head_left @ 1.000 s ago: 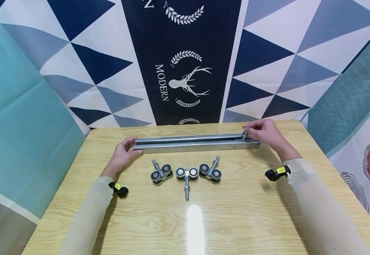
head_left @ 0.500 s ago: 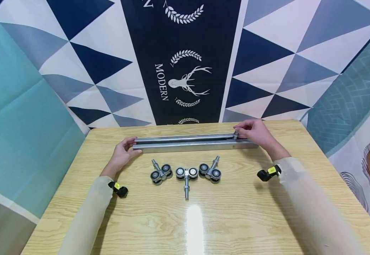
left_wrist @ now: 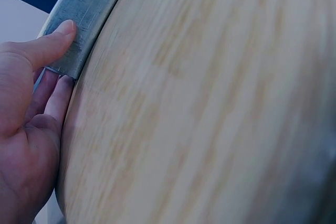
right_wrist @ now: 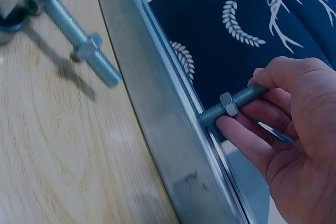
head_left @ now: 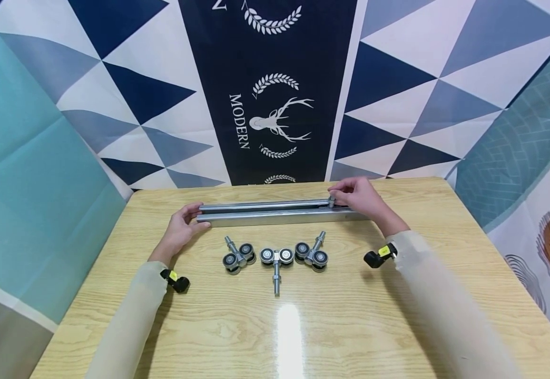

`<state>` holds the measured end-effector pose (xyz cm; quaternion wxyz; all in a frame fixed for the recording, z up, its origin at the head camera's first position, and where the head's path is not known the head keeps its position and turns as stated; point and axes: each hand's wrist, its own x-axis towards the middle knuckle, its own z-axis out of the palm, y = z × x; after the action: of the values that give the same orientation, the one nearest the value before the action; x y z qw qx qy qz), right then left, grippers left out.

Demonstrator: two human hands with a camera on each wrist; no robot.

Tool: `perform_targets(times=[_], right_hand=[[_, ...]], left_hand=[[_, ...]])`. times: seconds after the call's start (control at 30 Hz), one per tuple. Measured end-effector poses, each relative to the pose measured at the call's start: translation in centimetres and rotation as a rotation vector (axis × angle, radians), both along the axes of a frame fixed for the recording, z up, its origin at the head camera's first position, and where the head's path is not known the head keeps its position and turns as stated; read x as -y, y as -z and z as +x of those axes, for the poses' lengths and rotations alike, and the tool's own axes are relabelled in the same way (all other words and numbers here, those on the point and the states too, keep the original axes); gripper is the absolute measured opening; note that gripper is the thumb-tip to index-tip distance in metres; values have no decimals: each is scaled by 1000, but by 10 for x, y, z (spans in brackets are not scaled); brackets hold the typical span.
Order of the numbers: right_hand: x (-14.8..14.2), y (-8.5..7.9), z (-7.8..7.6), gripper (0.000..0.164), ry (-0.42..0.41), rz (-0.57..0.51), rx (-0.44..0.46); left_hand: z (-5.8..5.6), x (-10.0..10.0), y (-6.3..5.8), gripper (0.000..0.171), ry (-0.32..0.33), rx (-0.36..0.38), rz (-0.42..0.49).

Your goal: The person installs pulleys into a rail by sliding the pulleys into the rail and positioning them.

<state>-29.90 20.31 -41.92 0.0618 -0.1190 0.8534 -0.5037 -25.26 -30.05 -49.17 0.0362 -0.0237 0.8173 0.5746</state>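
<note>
A long metal track (head_left: 265,218) with a slot along its top lies near the back of the table. My left hand (head_left: 180,231) holds its left end, thumb on the front face (left_wrist: 81,22) and fingers at the end. With my right hand (head_left: 359,199) I pinch the threaded bolt (right_wrist: 240,99) of a trolley roller. That bolt stands up out of the slot and carries a nut; the wheels are hidden inside the track. In front of the track lie three more trolley rollers: left (head_left: 239,258), middle (head_left: 277,258) and right (head_left: 311,257).
All of this lies on a light wood-grain table (head_left: 218,326). Behind its back edge hangs a patterned cloth (head_left: 275,63). A teal panel (head_left: 42,158) stands along the left side, and a patterned curtain (head_left: 540,226) hangs on the right.
My right hand has moved left along the track, and the roller bolt has slid along the slot with it. My left hand stays at the track's left end.
</note>
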Motion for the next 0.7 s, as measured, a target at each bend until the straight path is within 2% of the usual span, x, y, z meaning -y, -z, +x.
perform_targets(times=[0.23, 0.53, 0.7], right_hand=[[24, 1, -2, 29, -21, 4, -4], [53, 4, -6, 20, -72, 21, -79], [71, 4, -6, 20, -92, 4, -76]], left_hand=[[1, 0, 0, 73, -2, 7, -4], [0, 0, 1, 73, 4, 1, 6], [0, 0, 0, 73, -1, 0, -3]])
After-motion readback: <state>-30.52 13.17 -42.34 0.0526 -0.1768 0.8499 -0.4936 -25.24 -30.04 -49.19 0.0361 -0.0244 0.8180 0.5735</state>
